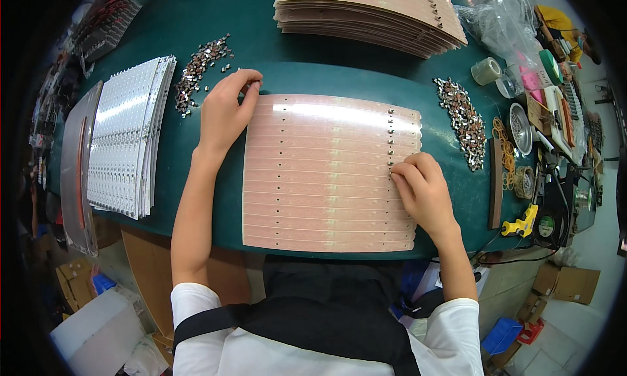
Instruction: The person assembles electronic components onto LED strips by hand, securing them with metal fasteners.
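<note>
A pinkish-tan panel point(330, 180) with narrow horizontal strips lies flat before me, with a column of small holes near each side. Small shiny metal clips point(390, 132) stand in the upper part of its right column. My right hand point(424, 190) is closed in a pinch over that column, just below the clips; its fingertips hide whatever they hold. Beyond the panel's upper left corner is my left hand point(225, 108), thumb and fingers drawn together. Whatever sits between those fingers is too small to make out. Beside it spreads a pile of loose metal clips point(199, 69).
Another clip pile point(462, 121) lies right of the panel. Stacked tan panels point(366, 16) stand at the back; white perforated sheets point(127, 134) are at left. Along the right edge are a metal bowl point(520, 129), a dark bar point(496, 183) and a yellow glue gun point(520, 222).
</note>
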A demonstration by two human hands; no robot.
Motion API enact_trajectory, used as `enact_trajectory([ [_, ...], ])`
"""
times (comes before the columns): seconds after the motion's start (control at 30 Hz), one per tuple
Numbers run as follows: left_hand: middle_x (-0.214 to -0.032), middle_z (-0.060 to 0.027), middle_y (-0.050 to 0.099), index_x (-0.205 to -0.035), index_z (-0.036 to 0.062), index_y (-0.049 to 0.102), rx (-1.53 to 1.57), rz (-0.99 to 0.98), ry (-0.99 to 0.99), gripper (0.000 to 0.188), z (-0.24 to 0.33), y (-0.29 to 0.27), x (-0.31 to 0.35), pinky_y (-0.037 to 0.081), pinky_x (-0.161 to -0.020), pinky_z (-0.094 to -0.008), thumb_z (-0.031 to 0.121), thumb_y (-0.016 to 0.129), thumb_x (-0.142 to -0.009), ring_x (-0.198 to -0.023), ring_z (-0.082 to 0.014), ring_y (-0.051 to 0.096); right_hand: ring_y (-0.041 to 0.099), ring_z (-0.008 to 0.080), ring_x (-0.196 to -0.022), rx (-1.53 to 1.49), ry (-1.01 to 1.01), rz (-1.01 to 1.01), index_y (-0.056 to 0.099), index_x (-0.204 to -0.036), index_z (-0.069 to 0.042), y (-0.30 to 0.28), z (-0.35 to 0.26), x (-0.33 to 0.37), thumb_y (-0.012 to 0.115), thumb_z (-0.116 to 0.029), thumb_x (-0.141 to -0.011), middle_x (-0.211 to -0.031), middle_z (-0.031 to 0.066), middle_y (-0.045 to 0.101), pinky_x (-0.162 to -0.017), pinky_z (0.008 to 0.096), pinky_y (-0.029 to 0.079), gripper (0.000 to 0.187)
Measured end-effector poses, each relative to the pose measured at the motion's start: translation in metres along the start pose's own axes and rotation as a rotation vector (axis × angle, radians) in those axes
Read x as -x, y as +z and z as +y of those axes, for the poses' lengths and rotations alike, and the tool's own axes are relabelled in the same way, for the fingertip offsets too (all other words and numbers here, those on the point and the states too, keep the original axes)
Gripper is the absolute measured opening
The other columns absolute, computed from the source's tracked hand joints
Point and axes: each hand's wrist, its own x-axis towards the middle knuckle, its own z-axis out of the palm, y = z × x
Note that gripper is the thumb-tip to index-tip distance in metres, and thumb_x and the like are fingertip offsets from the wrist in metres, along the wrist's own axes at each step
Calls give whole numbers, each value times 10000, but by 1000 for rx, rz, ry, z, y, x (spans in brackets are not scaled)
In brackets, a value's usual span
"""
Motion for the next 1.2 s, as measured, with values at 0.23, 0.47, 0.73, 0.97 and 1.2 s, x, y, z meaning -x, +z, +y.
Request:
enact_trajectory([
  [0.23, -902, -66, 707, -1006, 49, 676, 6, 7, 1, 115, 2, 0, -2, 533, -742, -331, 78, 637, -902, -792, -203, 673, 574, 294, -841, 214, -112, -121, 640, -900, -17, -3, -5, -2, 715, 4, -785, -884, 96, 569, -745, 378, 468, 139],
  [0.47, -903, -66, 707, -1006, 50, 680, -2, -8, -66, 117, -2, -3, 0, 532, -731, -334, 80, 639, -901, -790, -202, 674, 637, 239, -758, -187, 192, -46, 731, -982, -36, -36, 27, -24, 716, -126, -887, -851, 109, 652, -656, 312, 489, 132],
  [0.73, -903, -80, 707, -1005, 43, 677, 32, 6, -32, 119, 3, -1, -1, 533, -724, -340, 76, 642, -897, -781, -212, 672, 623, 316, -836, 349, 100, 126, 716, -1009, -74, -29, 128, -53, 671, -61, -886, -917, 109, 603, -734, 417, 516, 132],
  [0.97, -901, -80, 708, -1005, 45, 680, 9, 8, -35, 120, -2, -3, 1, 534, -708, -333, 76, 645, -895, -781, -212, 674, 640, 251, -797, 173, 246, 119, 647, -918, -24, -29, 88, -43, 712, -74, -859, -855, 76, 603, -685, 354, 511, 101],
  [1.2, -906, -76, 711, -1005, 47, 681, 5, 8, 8, 117, 1, -1, -2, 537, -711, -322, 69, 642, -898, -780, -204, 677, 630, 100, -827, -456, 510, -32, 657, -1015, 25, -22, 18, 9, 704, -14, -888, -904, 30, 667, -747, 246, 513, 142],
])
